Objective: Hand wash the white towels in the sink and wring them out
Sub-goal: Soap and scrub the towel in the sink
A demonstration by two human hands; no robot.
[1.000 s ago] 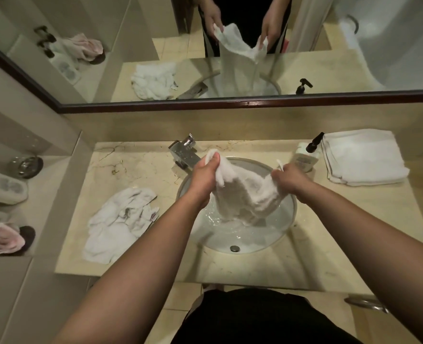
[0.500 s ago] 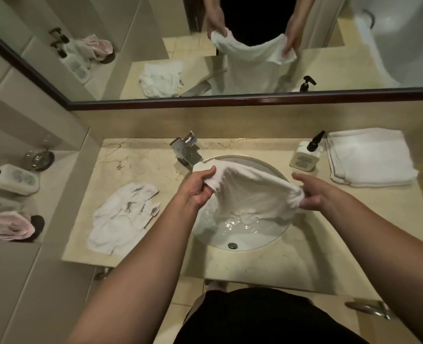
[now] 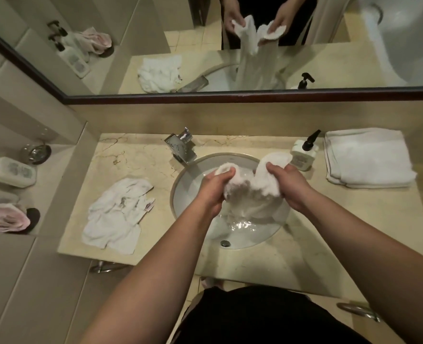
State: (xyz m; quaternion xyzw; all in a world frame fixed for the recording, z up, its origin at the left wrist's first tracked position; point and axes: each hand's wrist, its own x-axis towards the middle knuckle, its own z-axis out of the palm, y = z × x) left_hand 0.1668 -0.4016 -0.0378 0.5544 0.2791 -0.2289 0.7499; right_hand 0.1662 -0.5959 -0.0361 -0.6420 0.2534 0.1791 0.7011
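The left hand [image 3: 214, 187] and the right hand [image 3: 288, 186] each gripped a bunched end of the wet white towel [image 3: 249, 192], held above the sink [image 3: 180, 192]. The towel's lower part hid most of the basin, where shallow water showed. A crumpled towel [image 3: 116, 214] lay left on the counter [image 3: 267, 264], folded towels [image 3: 368, 157] right, beside a soap bottle [image 3: 302, 157].

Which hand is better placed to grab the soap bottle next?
Right hand: it grips the wet white towel just beside the white pump soap bottle; the left hand is farther.
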